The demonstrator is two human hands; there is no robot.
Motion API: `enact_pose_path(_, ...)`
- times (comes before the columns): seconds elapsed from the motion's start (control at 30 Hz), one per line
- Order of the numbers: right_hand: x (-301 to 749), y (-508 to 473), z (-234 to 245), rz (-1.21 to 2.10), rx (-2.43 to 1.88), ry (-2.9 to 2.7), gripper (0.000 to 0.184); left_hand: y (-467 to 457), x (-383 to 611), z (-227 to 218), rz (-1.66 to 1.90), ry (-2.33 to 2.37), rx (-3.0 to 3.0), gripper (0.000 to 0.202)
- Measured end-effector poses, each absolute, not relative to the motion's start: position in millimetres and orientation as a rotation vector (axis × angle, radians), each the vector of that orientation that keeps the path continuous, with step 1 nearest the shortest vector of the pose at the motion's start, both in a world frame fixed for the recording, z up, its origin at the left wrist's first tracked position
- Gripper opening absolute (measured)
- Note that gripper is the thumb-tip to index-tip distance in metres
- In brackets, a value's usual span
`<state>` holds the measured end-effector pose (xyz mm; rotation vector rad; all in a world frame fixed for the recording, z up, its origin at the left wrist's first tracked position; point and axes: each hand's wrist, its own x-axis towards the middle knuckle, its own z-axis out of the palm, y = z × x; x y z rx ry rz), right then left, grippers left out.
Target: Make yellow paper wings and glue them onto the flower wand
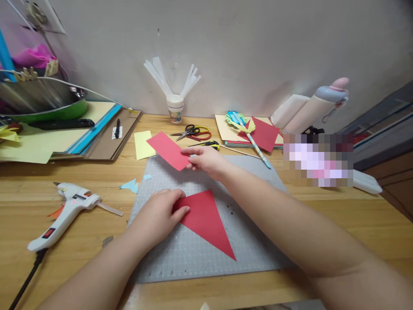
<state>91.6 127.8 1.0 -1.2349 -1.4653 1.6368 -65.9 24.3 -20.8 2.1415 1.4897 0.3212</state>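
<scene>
My left hand pinches the left edge of a red paper piece with a long pointed corner, which lies over the grey cutting mat. Farther back, my right hand grips a second piece, a red paper rectangle, by its right end, raised above the mat's far edge. Just behind the right hand lies a yellow and black utility knife. A yellow paper piece sits partly behind the rectangle.
A white glue gun with a black cord lies at left, near blue paper scraps. Scissors and a paper cup of glue sticks stand behind the mat. A paper flower rests on coloured sheets at right.
</scene>
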Motion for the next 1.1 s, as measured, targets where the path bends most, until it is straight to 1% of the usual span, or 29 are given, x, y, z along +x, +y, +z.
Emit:
enact_pose_path(0.07,70.3,135.6,6.4,1.675,-1.183,-1.484,0.042,24.4,-66.4,-20.2,0.32,1.481,2.138,0.012)
enact_pose_path(0.13,56.2,141.4,8.0,1.694,-1.183,-1.499,0.039,24.6,-67.0,-19.8,0.318,1.476,2.131,0.011)
enact_pose_path(0.27,56.8,145.0,0.5,1.646,-1.299,-1.542,0.037,24.3,-68.9,-15.7,0.32,1.454,2.119,0.009)
enact_pose_path(0.4,97.0,128.9,-0.4,1.556,-1.297,-1.572,0.024,19.3,-70.7,-3.4,0.417,1.361,2.019,0.012)
enact_pose_path(0.47,124.4,111.9,4.4,1.598,-1.153,-1.557,0.031,14.8,-70.9,4.2,0.538,1.269,1.833,0.016)
enact_pose_path(0.57,160.1,80.8,9.2,1.903,-0.95,-1.367,0.041,9.7,-69.8,11.3,0.734,1.117,1.394,0.02)
enact_pose_path(0.67,181.2,54.2,3.0,2.129,-1.011,-1.156,0.061,11.6,-67.8,8.9,0.8,1.094,1.092,0.026)
enact_pose_path(0.73,187.3,43.5,-5.2,2.197,-1.019,-1.044,0.07,16.1,-66.7,3.3,0.805,1.171,1.086,0.028)
enact_pose_path(0.77,188.5,40.3,-9.0,2.217,-0.998,-1.022,0.069,18.5,-66.5,0.3,0.808,1.223,1.137,0.028)
enact_pose_path(0.87,187.9,37.1,-15.2,2.211,-0.925,-1.084,0.048,22.8,-67.1,-6.7,0.778,1.38,1.382,0.025)
enact_pose_path(0.9,187.4,37.2,-15.5,2.207,-0.916,-1.124,0.045,22.9,-67.4,-8.0,0.754,1.418,1.458,0.024)
enact_pose_path(1.03,188.6,38.1,-15.1,2.264,-0.969,-1.294,0.049,19.5,-66.8,-9.2,0.647,1.557,1.686,0.023)
enact_pose_path(1.1,190.1,38.1,-17.0,2.242,-1.022,-1.385,0.047,18.5,-65.9,-9.1,0.613,1.582,1.734,0.023)
